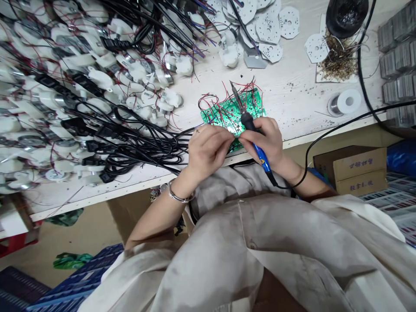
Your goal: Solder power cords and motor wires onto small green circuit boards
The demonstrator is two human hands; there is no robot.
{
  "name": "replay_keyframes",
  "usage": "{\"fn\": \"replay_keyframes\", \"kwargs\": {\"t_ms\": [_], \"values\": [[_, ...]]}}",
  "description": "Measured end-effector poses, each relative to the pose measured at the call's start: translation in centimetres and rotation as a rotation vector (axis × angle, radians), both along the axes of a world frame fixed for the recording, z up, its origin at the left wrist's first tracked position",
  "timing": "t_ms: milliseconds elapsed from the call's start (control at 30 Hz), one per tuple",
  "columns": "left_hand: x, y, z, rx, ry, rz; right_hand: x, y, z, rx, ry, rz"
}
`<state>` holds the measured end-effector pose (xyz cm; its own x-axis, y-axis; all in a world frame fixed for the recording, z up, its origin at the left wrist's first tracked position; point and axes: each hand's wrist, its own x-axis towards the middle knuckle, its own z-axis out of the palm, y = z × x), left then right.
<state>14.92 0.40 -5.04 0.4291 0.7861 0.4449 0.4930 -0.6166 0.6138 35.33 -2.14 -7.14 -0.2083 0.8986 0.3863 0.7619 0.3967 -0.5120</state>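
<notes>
You are facing white geared motors [94, 80] trailing black power cords [139, 147] across the bench [292, 86]. A solder spool [345, 102] is sitting to your right, with a cardboard box [352, 167] standing beyond the bench edge.

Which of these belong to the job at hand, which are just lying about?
In use:
soldering iron, held in right hand
green circuit board with red wires, under left hand

Lying about:
solder wire spool
white-housed motors
black power cords
white perforated discs
cardboard box
</notes>
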Motion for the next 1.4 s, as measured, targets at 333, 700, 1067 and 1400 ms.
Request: {"fn": "replay_keyframes", "kwargs": {"t_ms": [333,700,1067,1400], "values": [[0.2,-0.2,0.6,-0.37,-0.23,0.068,-2.4,0.0,-0.3,0.119,0.273,-0.047],[1.7,1.2,-0.1,-0.325,0.085,0.165,3.6,-3.6,1.2,0.269,0.413,0.074],[1.7,2.0,0.0,-0.342,0.249,0.21,1.4,-2.7,0.6,0.309,0.33,0.134],[2.1,1.9,0.1,-0.375,0.273,0.237,0.8,-2.5,0.5,0.33,0.339,0.132]]}}
